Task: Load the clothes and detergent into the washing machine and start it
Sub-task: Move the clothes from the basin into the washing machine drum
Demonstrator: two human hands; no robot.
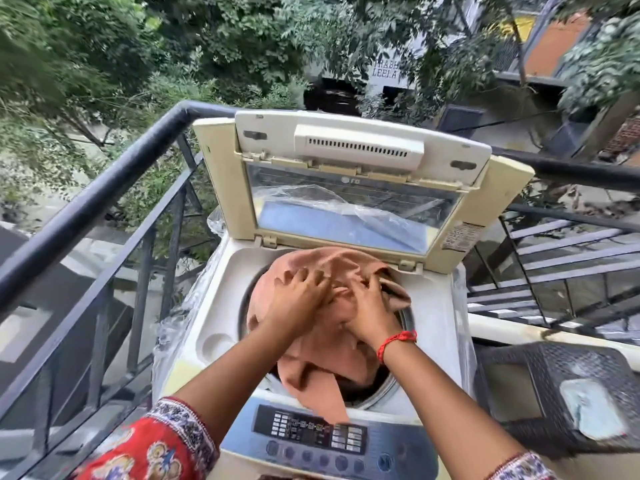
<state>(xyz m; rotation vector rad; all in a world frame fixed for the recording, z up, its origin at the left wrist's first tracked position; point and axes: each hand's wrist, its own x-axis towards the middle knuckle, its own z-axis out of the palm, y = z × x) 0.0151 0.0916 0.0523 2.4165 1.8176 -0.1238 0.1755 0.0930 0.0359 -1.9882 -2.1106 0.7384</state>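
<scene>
1. While the washing machine (313, 341) stood on a balcony with its lid (349, 188) raised upright at the far side, a pinkish-brown cloth (322, 362) lay heaped over the mouth of the drum.
2. The left hand (298, 299) rested palm down on top of the cloth, fingers spread and curled into the fabric, gripping a fold of it.
3. The right hand (372, 308) lay just beside the left, touching it, fingers bent and closed on the same cloth near its far right part.
4. A red thread band (394, 341) circled the right wrist.
5. One corner of the cloth hung over the near rim of the drum, reaching the control panel (311, 433) at the near edge of the machine.
6. Clear plastic wrap (180, 317) clung to the machine's left side.
7. A dark railing (86, 209) ran along the left and behind the machine, with trees beyond.
8. To the right stood a dark woven basket (554, 393).
</scene>
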